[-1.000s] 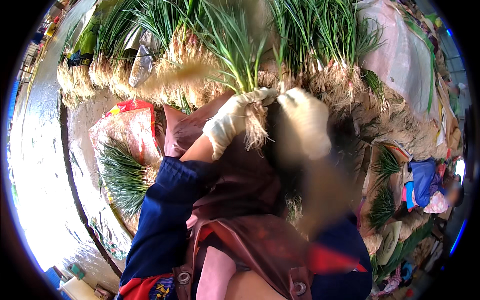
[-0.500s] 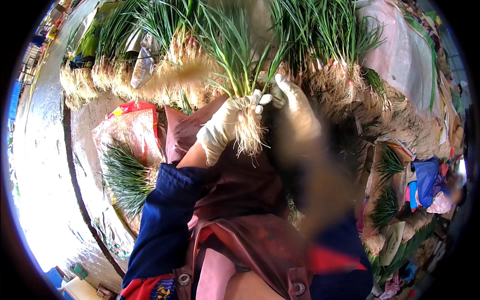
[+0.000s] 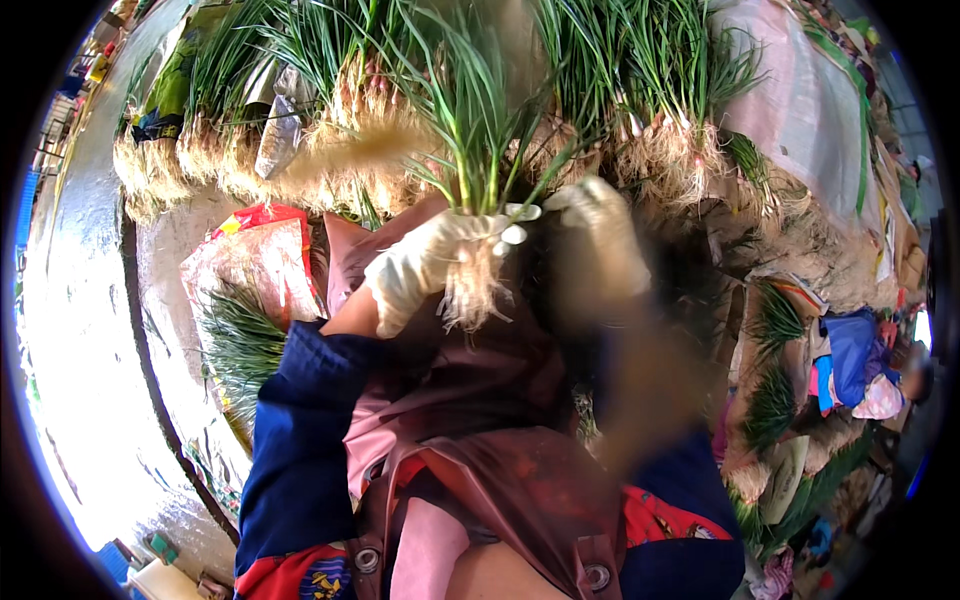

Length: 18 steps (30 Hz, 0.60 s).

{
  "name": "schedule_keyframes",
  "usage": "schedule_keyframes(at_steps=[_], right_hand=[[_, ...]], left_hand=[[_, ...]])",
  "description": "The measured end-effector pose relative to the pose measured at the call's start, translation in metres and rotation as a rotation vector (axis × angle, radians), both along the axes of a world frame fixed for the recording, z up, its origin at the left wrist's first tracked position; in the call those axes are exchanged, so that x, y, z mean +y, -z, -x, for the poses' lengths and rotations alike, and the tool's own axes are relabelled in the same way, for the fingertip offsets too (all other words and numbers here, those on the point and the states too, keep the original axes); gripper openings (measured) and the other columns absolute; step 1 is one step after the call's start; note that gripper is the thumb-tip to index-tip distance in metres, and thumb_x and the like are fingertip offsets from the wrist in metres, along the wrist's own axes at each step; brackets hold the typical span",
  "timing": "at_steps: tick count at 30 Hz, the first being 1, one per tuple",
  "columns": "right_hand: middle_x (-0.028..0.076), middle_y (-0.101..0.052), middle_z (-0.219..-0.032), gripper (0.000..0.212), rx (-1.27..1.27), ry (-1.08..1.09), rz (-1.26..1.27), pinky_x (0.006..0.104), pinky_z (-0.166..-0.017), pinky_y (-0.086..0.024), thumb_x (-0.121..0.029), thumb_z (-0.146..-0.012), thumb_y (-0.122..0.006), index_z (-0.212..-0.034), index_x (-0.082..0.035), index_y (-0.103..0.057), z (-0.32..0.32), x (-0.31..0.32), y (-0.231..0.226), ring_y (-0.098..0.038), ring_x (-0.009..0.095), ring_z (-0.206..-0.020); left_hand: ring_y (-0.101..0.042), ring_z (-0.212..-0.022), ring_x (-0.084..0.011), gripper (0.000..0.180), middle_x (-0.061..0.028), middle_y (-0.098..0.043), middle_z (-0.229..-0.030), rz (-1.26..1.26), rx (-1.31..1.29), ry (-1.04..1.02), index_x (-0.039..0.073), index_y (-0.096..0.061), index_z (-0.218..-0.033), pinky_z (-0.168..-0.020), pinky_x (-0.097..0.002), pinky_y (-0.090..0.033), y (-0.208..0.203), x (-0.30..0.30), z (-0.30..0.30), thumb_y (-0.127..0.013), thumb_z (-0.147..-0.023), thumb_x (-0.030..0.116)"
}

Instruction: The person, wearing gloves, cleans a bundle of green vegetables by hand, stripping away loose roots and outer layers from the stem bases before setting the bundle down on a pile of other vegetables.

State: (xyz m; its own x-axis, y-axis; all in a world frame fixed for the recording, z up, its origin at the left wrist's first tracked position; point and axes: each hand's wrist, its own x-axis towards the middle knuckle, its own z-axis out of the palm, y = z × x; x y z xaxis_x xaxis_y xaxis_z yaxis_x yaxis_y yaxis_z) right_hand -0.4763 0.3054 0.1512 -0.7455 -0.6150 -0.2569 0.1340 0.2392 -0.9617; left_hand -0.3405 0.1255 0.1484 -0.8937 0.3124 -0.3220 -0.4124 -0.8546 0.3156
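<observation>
My left hand (image 3: 425,262), in a pale glove, is closed around the lower stalks of a bunch of spring onions (image 3: 478,150). The long green leaves stand up above the fist, and the pale stringy roots (image 3: 474,288) hang below it. To the right of the bunch is my gloved right hand (image 3: 605,235), apart from the left, its fingers curled together close to one outer leaf. Whether that leaf is between the fingertips does not show. A brownish blur covers part of the right hand and forearm.
Rooted spring onion bunches (image 3: 660,150) line the far side, with a white sack (image 3: 770,110) at the right end. A red-edged plastic bag (image 3: 255,250) and another green bunch (image 3: 238,340) lie at left. A plum apron (image 3: 470,390) covers my lap. Further bunches (image 3: 772,405) sit at right.
My left hand and the spring onions have shifted slightly left and down. The right hand has come down a little, its fingers curling in more.
</observation>
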Motion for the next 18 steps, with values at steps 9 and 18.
schedule_keyframes(at_steps=[9,18], right_hand=[[0.009,-0.063,-0.085,0.036,0.854,0.085,-1.074,0.0387,-0.065,-0.048,-0.045,-0.076,-0.064,-0.088,-0.011,-0.061,0.032,0.073,0.011,-0.062,0.027,-0.076],[0.001,-0.061,-0.061,0.022,1.194,0.03,-1.172,0.0316,-0.04,-0.046,-0.029,-0.081,-0.061,-0.07,-0.01,-0.062,0.1,-0.051,0.03,-0.061,0.014,-0.051]], left_hand=[[-0.059,-0.083,-0.0155,0.041,-0.0068,-0.06,-0.094,0.252,0.003,-0.513,-0.001,-0.049,-0.116,-0.073,-0.0293,-0.051,-0.095,-0.016,-0.002,-0.063,-0.08,0.01],[-0.056,-0.07,-0.0107,0.036,0.0009,-0.06,-0.079,0.198,0.128,-0.288,0.002,-0.054,-0.119,-0.067,-0.0273,-0.049,-0.015,-0.006,0.051,-0.059,-0.086,0.015]])
